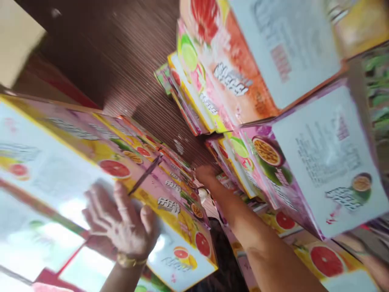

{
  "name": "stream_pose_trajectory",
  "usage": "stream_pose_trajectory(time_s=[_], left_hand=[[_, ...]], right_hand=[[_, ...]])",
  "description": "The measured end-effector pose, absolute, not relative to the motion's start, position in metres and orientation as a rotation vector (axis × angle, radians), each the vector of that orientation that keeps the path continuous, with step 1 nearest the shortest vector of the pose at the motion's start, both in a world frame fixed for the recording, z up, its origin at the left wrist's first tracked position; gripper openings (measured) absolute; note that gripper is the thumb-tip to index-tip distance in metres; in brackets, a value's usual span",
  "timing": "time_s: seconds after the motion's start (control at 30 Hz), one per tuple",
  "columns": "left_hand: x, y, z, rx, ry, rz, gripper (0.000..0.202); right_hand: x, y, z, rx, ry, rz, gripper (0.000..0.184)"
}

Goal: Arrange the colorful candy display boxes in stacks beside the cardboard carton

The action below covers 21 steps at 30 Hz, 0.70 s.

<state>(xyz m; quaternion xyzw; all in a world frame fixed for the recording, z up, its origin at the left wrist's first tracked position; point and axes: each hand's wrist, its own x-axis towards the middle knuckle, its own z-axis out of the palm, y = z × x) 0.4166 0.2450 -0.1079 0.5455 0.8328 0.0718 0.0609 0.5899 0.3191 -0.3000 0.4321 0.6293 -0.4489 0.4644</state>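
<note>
My left hand (123,221), with a gold band at the wrist, lies flat with spread fingers against the pale side of a yellow-edged fruit box (88,190). That box belongs to a row of printed cartons on the left, showing grapefruit and passion fruit pictures. Through the narrow gap between two rows, my right arm stretches forward. At its far end my right hand (204,173) is small and blurred beside the far cartons of the left row; its fingers cannot be made out. A purple passion fruit box (328,158) stands right of this arm.
An orange grapefruit box (291,52) sits above the purple one, with more cartons behind both. A dark ribbed brown surface (136,52) runs between the rows. At the lower right, part of another person's arm (352,245) shows. Green leafy shapes (377,89) are at the right edge.
</note>
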Motion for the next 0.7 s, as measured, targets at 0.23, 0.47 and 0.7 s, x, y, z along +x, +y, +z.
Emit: stream_pose_trajectory(time_s=[0.23,0.47,0.7], left_hand=[[0.353,0.274,-0.026,1.445,2.452,0.34,0.051],[0.271,0.367,-0.026,0.973,2.736,0.172,0.062],[0.263,0.346,-0.067,1.094,2.749,0.193,0.069]], right_hand=[[0.522,0.391,-0.141,1.328,1.812,-1.279,0.054],[0.429,0.465,-0.06,1.225,2.224,-1.379,0.052],[0.344,0.47,-0.085,1.008,2.214,-1.426,0.038]])
